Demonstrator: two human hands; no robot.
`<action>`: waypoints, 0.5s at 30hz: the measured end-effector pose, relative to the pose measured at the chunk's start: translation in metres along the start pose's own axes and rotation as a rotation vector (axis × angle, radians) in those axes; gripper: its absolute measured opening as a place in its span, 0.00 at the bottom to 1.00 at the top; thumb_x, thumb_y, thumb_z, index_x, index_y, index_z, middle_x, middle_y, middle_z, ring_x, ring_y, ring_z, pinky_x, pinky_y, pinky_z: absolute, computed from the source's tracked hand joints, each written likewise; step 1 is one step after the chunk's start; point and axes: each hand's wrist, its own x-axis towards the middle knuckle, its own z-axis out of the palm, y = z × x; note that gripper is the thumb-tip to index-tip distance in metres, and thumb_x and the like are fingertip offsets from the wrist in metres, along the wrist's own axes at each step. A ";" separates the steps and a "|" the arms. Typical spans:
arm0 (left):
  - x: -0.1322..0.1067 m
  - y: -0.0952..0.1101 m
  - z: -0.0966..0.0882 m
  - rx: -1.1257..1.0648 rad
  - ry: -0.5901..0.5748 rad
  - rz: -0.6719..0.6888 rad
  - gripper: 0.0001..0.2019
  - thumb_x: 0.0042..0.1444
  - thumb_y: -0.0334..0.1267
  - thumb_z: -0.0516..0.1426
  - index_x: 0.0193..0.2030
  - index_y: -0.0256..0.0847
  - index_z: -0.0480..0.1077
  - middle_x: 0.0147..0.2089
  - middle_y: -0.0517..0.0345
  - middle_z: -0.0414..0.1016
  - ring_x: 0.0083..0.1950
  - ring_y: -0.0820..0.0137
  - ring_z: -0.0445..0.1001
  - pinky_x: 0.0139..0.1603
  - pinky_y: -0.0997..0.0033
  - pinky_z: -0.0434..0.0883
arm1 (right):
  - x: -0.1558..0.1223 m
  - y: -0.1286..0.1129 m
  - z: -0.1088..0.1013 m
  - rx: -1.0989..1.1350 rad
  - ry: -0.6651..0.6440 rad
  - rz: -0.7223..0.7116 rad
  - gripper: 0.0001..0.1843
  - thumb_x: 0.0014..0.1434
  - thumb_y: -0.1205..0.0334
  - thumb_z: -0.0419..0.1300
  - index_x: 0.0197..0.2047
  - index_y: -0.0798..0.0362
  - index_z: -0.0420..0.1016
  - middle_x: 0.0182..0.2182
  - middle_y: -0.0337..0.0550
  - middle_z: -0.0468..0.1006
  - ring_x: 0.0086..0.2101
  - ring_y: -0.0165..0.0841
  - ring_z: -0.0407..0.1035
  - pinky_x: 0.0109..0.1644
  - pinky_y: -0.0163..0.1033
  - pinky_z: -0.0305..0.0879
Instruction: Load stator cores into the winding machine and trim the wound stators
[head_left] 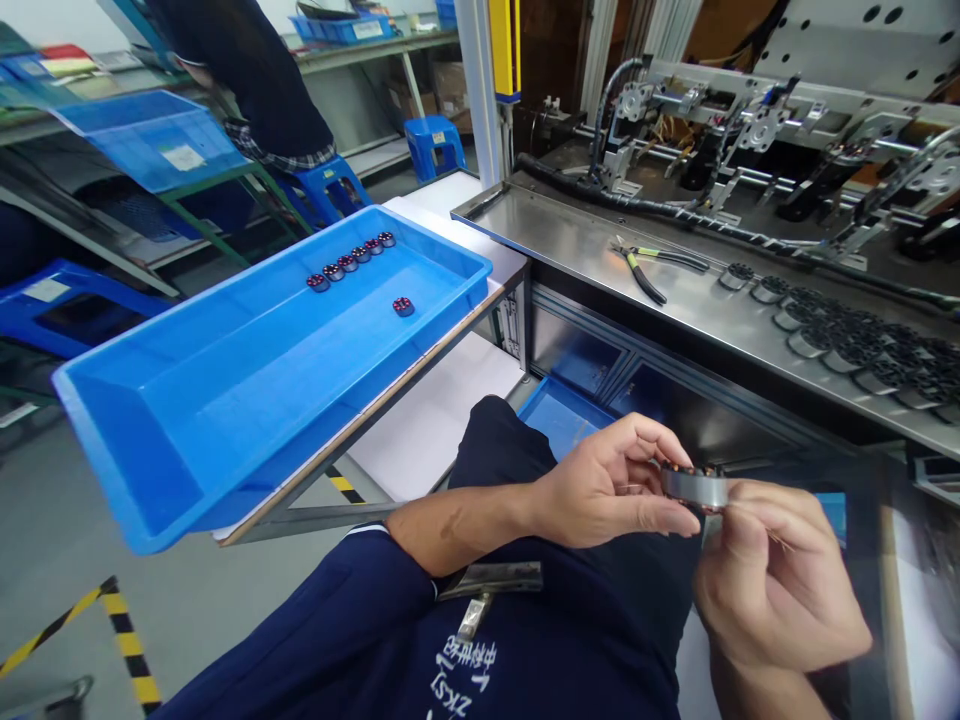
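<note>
My left hand grips a motor stator, a ring with a silver metal side and copper windings, between thumb and fingers above my lap. My right hand is closed in a pinch at the ring's right edge, with thin copper wire showing at its fingers. Another fine strand shows by the left fingers. On the metal ledge of the machine lie cutting pliers with green and black handles. Several similar stators stand grouped to their right.
A blue tray on a side table holds several stators in a row and one apart. Machine fixtures line the back right. Another person sits at the far left, near blue stools.
</note>
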 end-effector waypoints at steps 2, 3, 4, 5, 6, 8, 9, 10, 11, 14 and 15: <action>0.000 -0.003 -0.003 0.203 0.024 0.177 0.22 0.53 0.45 0.70 0.46 0.40 0.65 0.43 0.56 0.75 0.37 0.74 0.79 0.40 0.73 0.77 | -0.001 -0.003 0.011 0.089 0.049 0.015 0.04 0.62 0.71 0.64 0.34 0.56 0.77 0.29 0.42 0.76 0.31 0.32 0.70 0.34 0.38 0.66; 0.000 -0.005 -0.004 0.323 0.036 0.263 0.23 0.52 0.45 0.71 0.47 0.40 0.66 0.44 0.55 0.76 0.40 0.73 0.80 0.42 0.72 0.78 | -0.001 -0.003 0.014 0.143 0.056 0.088 0.04 0.63 0.70 0.64 0.34 0.56 0.77 0.29 0.42 0.76 0.31 0.32 0.70 0.33 0.37 0.66; 0.001 -0.007 -0.006 0.439 0.052 0.343 0.25 0.50 0.46 0.72 0.48 0.40 0.67 0.46 0.53 0.78 0.42 0.71 0.80 0.44 0.71 0.78 | -0.002 -0.004 0.016 0.201 0.046 0.200 0.06 0.63 0.69 0.64 0.33 0.56 0.77 0.29 0.43 0.76 0.31 0.31 0.71 0.33 0.36 0.66; 0.001 -0.008 -0.008 0.539 0.069 0.420 0.26 0.49 0.46 0.72 0.50 0.40 0.68 0.46 0.52 0.79 0.43 0.69 0.80 0.45 0.71 0.78 | -0.003 -0.004 0.017 0.258 0.027 0.321 0.07 0.64 0.67 0.64 0.32 0.56 0.77 0.29 0.43 0.76 0.31 0.31 0.71 0.32 0.36 0.66; 0.001 -0.009 -0.009 0.621 0.085 0.495 0.28 0.49 0.46 0.72 0.53 0.40 0.68 0.47 0.51 0.80 0.45 0.68 0.80 0.46 0.71 0.78 | -0.004 -0.004 0.017 0.314 0.011 0.424 0.09 0.64 0.66 0.65 0.31 0.56 0.77 0.29 0.42 0.76 0.29 0.30 0.71 0.31 0.35 0.66; 0.002 -0.009 -0.010 0.723 0.113 0.625 0.30 0.50 0.45 0.72 0.57 0.39 0.68 0.49 0.49 0.81 0.47 0.67 0.81 0.46 0.72 0.79 | -0.006 -0.002 0.016 0.421 -0.018 0.565 0.10 0.63 0.64 0.66 0.29 0.55 0.77 0.27 0.41 0.76 0.27 0.29 0.70 0.30 0.34 0.67; 0.002 -0.008 -0.010 0.751 0.116 0.671 0.30 0.51 0.44 0.71 0.58 0.38 0.69 0.49 0.48 0.81 0.48 0.67 0.81 0.46 0.72 0.79 | -0.006 -0.001 0.015 0.467 -0.025 0.607 0.10 0.62 0.63 0.67 0.29 0.55 0.77 0.26 0.40 0.75 0.27 0.28 0.70 0.31 0.34 0.68; 0.001 -0.007 -0.010 0.770 0.115 0.698 0.29 0.53 0.43 0.71 0.59 0.37 0.69 0.50 0.47 0.81 0.49 0.66 0.81 0.47 0.72 0.79 | -0.006 0.001 0.015 0.502 -0.027 0.638 0.10 0.61 0.63 0.68 0.29 0.55 0.78 0.26 0.40 0.76 0.27 0.28 0.71 0.32 0.34 0.70; 0.001 -0.006 -0.010 0.783 0.115 0.703 0.28 0.54 0.42 0.70 0.58 0.36 0.70 0.50 0.46 0.82 0.50 0.66 0.81 0.48 0.72 0.79 | -0.006 0.002 0.015 0.526 -0.026 0.662 0.10 0.61 0.62 0.69 0.29 0.56 0.79 0.26 0.41 0.76 0.28 0.29 0.72 0.33 0.34 0.71; 0.002 -0.002 -0.010 0.792 0.117 0.683 0.24 0.55 0.40 0.69 0.56 0.35 0.72 0.49 0.45 0.82 0.49 0.66 0.81 0.48 0.72 0.80 | -0.006 0.004 0.015 0.548 -0.008 0.717 0.08 0.60 0.61 0.70 0.32 0.56 0.81 0.28 0.42 0.78 0.30 0.31 0.76 0.34 0.33 0.73; 0.002 -0.001 -0.010 0.790 0.117 0.682 0.23 0.55 0.39 0.69 0.56 0.34 0.72 0.49 0.45 0.82 0.48 0.66 0.81 0.48 0.72 0.80 | -0.006 0.004 0.015 0.549 -0.003 0.731 0.07 0.59 0.61 0.70 0.33 0.56 0.81 0.28 0.42 0.79 0.31 0.31 0.76 0.35 0.34 0.73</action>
